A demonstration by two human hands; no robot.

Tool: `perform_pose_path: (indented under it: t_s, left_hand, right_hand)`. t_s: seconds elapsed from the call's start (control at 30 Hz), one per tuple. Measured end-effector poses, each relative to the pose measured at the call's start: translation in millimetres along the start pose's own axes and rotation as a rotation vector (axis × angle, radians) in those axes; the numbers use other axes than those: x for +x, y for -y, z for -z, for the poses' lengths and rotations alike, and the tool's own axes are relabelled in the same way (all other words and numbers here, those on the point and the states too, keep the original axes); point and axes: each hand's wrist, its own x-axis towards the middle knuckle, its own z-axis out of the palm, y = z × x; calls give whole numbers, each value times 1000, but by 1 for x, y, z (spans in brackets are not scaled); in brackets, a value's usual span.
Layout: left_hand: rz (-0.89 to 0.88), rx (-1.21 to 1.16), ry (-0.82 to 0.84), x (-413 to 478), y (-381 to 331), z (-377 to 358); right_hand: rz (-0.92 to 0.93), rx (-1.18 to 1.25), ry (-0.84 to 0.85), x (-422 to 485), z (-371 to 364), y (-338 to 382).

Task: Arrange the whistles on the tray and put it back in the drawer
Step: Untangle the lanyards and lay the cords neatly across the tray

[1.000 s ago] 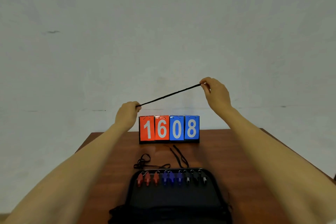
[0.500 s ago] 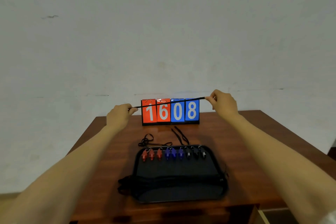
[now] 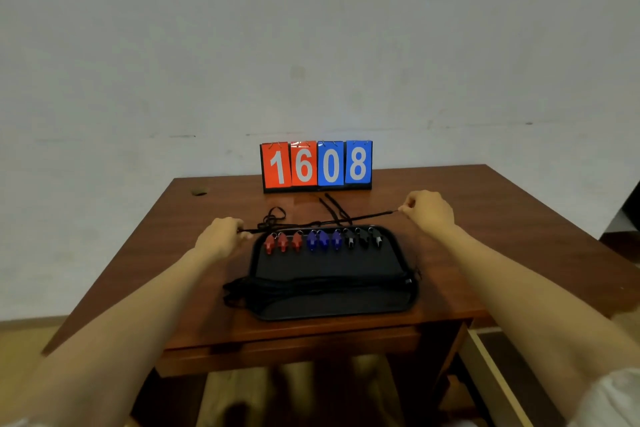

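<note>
A black tray (image 3: 329, 267) lies on the wooden table (image 3: 485, 236). Along its far edge sits a row of whistles: three red whistles (image 3: 282, 242), three blue whistles (image 3: 323, 239) and three black whistles (image 3: 363, 238). A bundle of black cords (image 3: 311, 288) lies across the tray's near half. My left hand (image 3: 220, 237) and my right hand (image 3: 429, 210) each pinch one end of a black lanyard (image 3: 322, 221), stretched taut just above the tray's far edge.
A flip scoreboard (image 3: 317, 165) reading 1608 stands at the back of the table. Loose black lanyards (image 3: 273, 217) lie between it and the tray. An open drawer (image 3: 495, 374) shows at the lower right. A pale wall is behind.
Both hands have come down with the taut lanyard, from in front of the scoreboard to just above the tray's far edge. The view has tilted down.
</note>
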Motion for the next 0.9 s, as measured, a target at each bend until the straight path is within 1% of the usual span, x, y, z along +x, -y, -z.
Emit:
perform_pose_path:
  t_s: [0.1, 0.2, 0.37, 0.47, 0.63, 0.9]
  left_hand:
    - [-17, 23, 60, -7, 3, -10]
    - [-11, 16, 76, -14, 8, -20]
    - [40, 4, 128, -22, 10, -34]
    - [22, 63, 166, -25, 11, -40]
    - [1, 114, 157, -28, 10, -49]
    - [-33, 251, 56, -29, 15, -64]
  right_hand:
    - [-19, -29, 27, -8, -5, -7]
    - [-41, -69, 62, -15, -10, -16]
    - [-65, -87, 188, -28, -21, -32]
    - [-83, -89, 248, -36, -27, -39]
    - [-122, -105, 305, -44, -36, -47]
    - [-113, -119, 294, -49, -43, -54]
